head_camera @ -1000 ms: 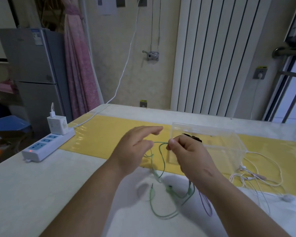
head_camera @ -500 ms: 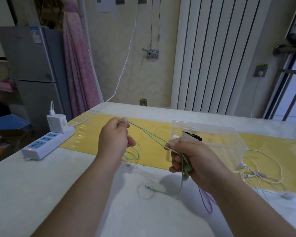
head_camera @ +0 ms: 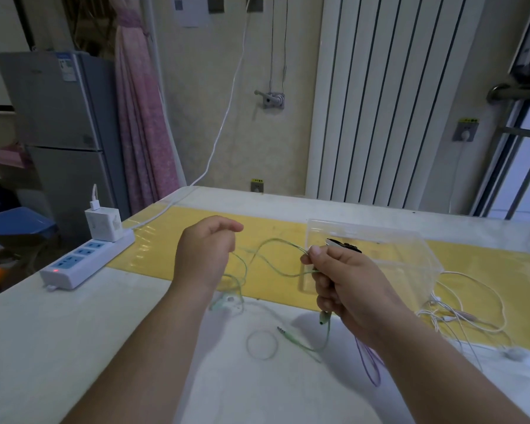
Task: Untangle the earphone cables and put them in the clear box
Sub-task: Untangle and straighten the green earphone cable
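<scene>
1. The right hand (head_camera: 349,289) grips a bunch of green earphone cable (head_camera: 300,342) in curled fingers, just in front of the clear box (head_camera: 410,258) on the desk (head_camera: 74,332).
2. The left hand (head_camera: 205,258) has curled fingers by a strand; whether it holds it is unclear.
3. Likely risk: pulling the hands apart tightens a knot, or drags the purple cable (head_camera: 369,365).
4. The refrigerator label (head_camera: 65,68) is too blurred to read.

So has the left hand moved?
Yes. The left hand has drawn left, away from the clear box toward the power strip; the right hand grips the green cable.
</scene>
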Motion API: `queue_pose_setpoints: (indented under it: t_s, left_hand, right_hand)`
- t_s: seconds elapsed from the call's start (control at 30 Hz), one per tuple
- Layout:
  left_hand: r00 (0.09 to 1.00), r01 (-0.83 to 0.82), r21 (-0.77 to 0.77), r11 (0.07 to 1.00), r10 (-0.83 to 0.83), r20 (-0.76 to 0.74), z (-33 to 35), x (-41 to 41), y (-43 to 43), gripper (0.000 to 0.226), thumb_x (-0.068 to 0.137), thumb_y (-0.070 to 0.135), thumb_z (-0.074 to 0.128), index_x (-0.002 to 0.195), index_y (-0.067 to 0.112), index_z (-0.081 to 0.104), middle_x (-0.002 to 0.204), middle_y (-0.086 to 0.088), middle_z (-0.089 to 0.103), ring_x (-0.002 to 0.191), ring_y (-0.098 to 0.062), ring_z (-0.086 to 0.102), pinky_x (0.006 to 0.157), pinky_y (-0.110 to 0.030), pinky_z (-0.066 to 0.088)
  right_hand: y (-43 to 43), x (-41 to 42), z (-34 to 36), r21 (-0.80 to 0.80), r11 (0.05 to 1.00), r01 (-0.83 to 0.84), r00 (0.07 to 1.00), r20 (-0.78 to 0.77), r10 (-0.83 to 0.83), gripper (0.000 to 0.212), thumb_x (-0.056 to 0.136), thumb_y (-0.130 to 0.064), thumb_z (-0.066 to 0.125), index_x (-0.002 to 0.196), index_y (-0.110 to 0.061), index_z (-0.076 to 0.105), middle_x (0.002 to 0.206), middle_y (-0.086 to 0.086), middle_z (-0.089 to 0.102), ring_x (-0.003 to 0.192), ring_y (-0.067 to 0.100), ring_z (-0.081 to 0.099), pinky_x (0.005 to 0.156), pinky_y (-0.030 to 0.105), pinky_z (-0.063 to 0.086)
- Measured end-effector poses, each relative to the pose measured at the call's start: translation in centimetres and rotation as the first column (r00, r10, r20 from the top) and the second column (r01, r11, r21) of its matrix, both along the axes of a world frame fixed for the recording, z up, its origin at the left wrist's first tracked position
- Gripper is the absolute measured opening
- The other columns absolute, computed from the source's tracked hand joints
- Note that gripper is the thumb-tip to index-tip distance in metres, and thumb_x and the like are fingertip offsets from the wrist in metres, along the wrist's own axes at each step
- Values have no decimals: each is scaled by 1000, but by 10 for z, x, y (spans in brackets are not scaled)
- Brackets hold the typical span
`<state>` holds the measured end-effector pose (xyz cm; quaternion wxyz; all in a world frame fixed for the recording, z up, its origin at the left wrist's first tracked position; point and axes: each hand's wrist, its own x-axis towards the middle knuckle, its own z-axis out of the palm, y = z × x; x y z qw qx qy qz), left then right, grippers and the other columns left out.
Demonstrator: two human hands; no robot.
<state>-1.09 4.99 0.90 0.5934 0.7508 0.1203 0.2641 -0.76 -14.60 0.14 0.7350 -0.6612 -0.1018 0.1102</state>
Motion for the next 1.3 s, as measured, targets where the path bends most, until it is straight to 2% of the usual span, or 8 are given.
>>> queue_pose_setpoints:
  t_s: [0.27,0.47,0.63,0.73,0.87,0.97,1.17,1.3]
  left_hand:
    - [889,191,563,804,-385,249,-8,-7,-12,15,64,12,59,72,25,60,86,11,59,95,-12,53,83,-16,36]
    - [876,292,696,656,-475,81,-19,4,-9,23,67,54,68,77,34,74,106,22,56,109,-4,45,94,-19,34]
    - [886,411,557,722,-460,-58,-19,4,-14,14,83,32,70,70,33,67,96,24,65,97,4,56,87,-25,44]
    - [936,339,378,862,-349,-42,-14,3,-13,18,91,22,63,73,18,63,68,9,66,64,-4,60,66,-29,48]
    - [968,248,247,937,-252,-18,-7,-1,-14,19,96,16,53,79,6,56,77,-19,67,57,-12,67,63,-28,58]
    - [984,166,169,972,-173,32,-7,1,-10,21,94,22,51,77,10,53,65,-12,63,49,-20,62,65,-46,58]
    - [975,221,253,942,-208,-76,-7,1,-4,19,83,23,61,69,10,57,56,-13,56,48,-20,58,63,-48,54]
    - [970,226,414,882,-164,-179,-11,2,-2,7,67,28,55,67,22,54,70,-2,67,74,-29,65,65,-45,54]
  right_hand:
    - [4,-1,-3,2,1000,20,1000,10,-20,23,98,-23,55,87,-5,64,56,0,48,43,9,30,43,22,29]
    - [6,1,-4,26,999,48,999,2,-48,23,98,-23,55,91,-4,65,56,1,48,44,10,32,43,23,29]
    - [7,0,-2,95,995,32,999,-41,-28,23,98,-23,53,90,-4,62,58,2,49,43,10,31,42,22,32]
    - [5,1,-2,100,995,8,999,-53,-3,22,99,-23,51,89,-7,60,57,2,50,42,12,33,43,24,35]
    - [6,0,-5,16,1000,-10,998,-63,11,22,100,-24,50,89,-8,60,54,1,46,44,13,36,46,27,38]
    - [5,0,-5,-12,1000,-2,997,-76,2,22,100,-25,51,90,-8,60,52,0,42,43,14,34,46,27,38]
    - [2,0,-2,19,1000,8,996,-93,-6,24,100,-28,49,85,-11,58,55,-3,28,44,11,24,43,23,26]
    - [3,-1,0,42,998,46,998,-42,-44,23,100,-24,51,87,-7,61,58,-2,29,46,11,24,44,23,25]
